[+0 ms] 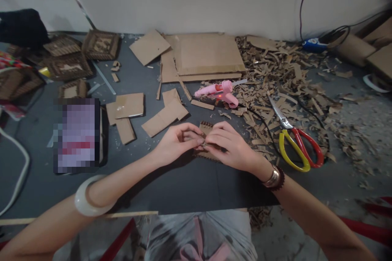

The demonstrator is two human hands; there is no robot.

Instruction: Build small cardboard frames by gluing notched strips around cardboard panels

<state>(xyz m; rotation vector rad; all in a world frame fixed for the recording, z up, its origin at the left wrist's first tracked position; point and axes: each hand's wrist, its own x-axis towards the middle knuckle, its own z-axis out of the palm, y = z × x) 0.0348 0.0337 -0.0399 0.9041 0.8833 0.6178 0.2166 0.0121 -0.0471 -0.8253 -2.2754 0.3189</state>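
Observation:
My left hand (183, 140) and my right hand (232, 147) meet at their fingertips above a small cardboard panel (206, 129). Strips of exposed corrugation run along the panel's far and near edges. Both hands are closed in a pinch, thumbs against fingers. What lies between the fingertips is mostly hidden; a bit of brown shows under the right fingers. Just beyond my hands a pink glue gun (219, 91) lies on its side with a glue stick in its back and a red light on. Scissors (288, 126) with yellow and red handles lie to the right of my right hand.
Cut cardboard pieces (165, 118) lie left of the glue gun, with larger sheets (208, 55) behind. Cardboard scraps (275, 73) cover the right side. A blurred-out tablet-like device (78, 138) stands left, before several corrugated cardboard frames (101, 45). A black cord (265, 120) passes the scissors.

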